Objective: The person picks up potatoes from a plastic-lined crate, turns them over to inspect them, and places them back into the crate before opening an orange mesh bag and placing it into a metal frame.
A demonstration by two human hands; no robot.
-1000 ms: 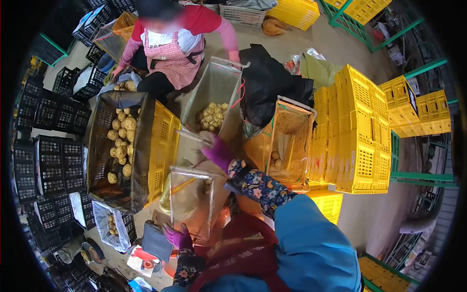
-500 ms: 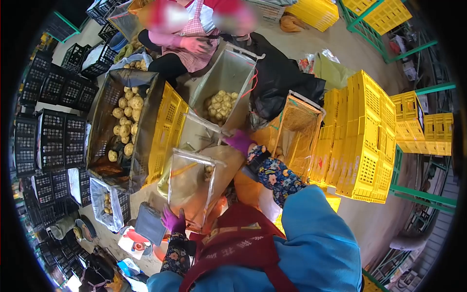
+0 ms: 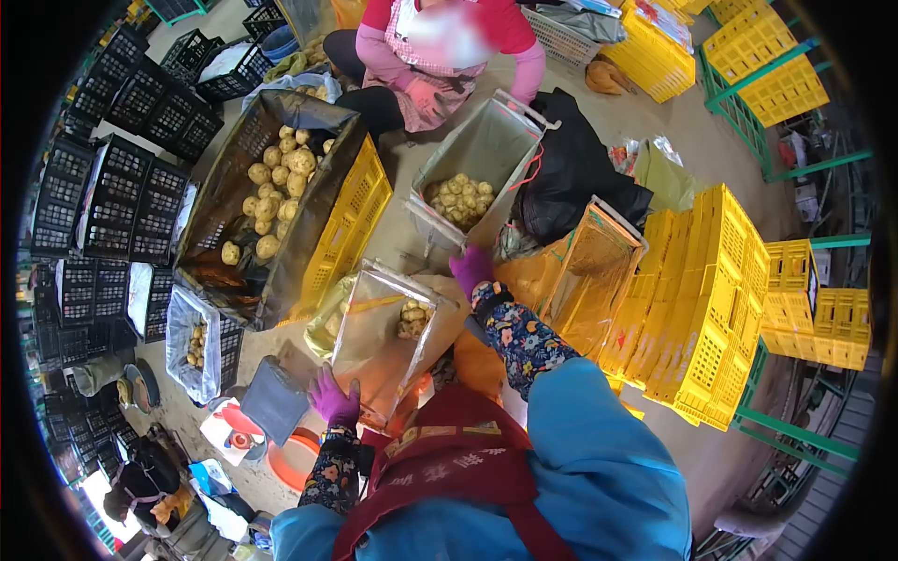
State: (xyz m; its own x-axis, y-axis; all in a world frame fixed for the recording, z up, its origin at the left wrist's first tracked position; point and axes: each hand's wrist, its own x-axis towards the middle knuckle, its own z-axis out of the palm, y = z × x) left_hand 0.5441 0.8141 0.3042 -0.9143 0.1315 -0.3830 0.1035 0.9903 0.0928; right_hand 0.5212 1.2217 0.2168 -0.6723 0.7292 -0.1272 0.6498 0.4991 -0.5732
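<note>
My right hand (image 3: 472, 269), in a purple glove, is closed at the near corner of a plastic-lined bin (image 3: 477, 140) with a pale rim. Round, tan, potato-like roots (image 3: 459, 201) are heaped inside this bin. My left hand (image 3: 335, 400), also purple-gloved, has its fingers spread beside the lower left corner of a nearer lined bin (image 3: 376, 341) with a pale rectangular frame. A few more roots (image 3: 414, 319) show inside the nearer bin, towards its right side.
A seated person (image 3: 440, 56) faces me, one sleeve by the far bin's end. To the left, a dark-lined crate (image 3: 210, 210) holds many roots. Stacked yellow crates (image 3: 716, 309) and an orange-lined bin (image 3: 599, 266) stand right. Black crates (image 3: 122, 201) line the far left.
My view has turned, shifting the scene. The nearer bin's opening shows more of its roots. The person opposite has an arm reaching down by the far bin's end. My right hand stays at the bin's near corner.
</note>
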